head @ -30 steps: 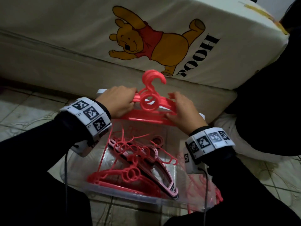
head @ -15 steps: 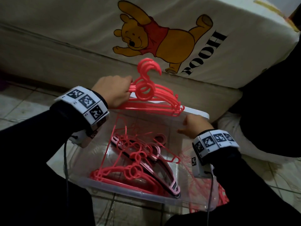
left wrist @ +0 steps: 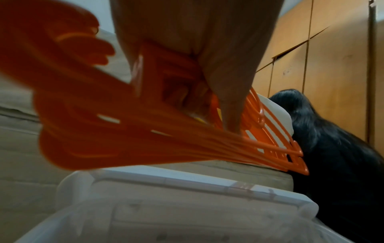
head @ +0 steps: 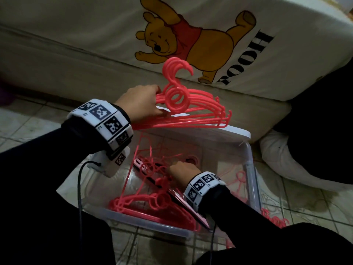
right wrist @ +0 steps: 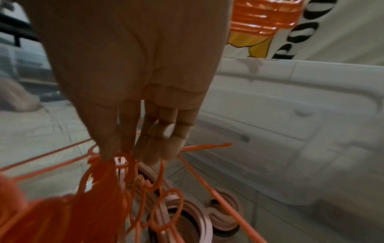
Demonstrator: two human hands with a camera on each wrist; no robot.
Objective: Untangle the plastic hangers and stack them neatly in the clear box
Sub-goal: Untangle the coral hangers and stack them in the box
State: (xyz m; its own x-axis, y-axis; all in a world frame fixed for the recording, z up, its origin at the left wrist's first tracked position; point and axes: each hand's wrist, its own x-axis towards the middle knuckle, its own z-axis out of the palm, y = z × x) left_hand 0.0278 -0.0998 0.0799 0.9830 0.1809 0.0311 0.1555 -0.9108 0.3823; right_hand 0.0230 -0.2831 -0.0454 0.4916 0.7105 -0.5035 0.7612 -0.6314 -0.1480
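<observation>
Tiled floor [head: 28, 121] beside a mattress [head: 95, 35] with a bear print. The left hand [head: 140, 100] holds an aligned bundle of hangers [head: 191, 111] in a clenched grip above the clear box [head: 254, 178]. Below it, the right hand [head: 181, 170] reaches into the box; only the right wrist view shows its fingertips [right wrist: 108, 152] pinching tangled hangers [right wrist: 99, 189]. Pale hangers [right wrist: 187, 218] lie beneath that grip.
</observation>
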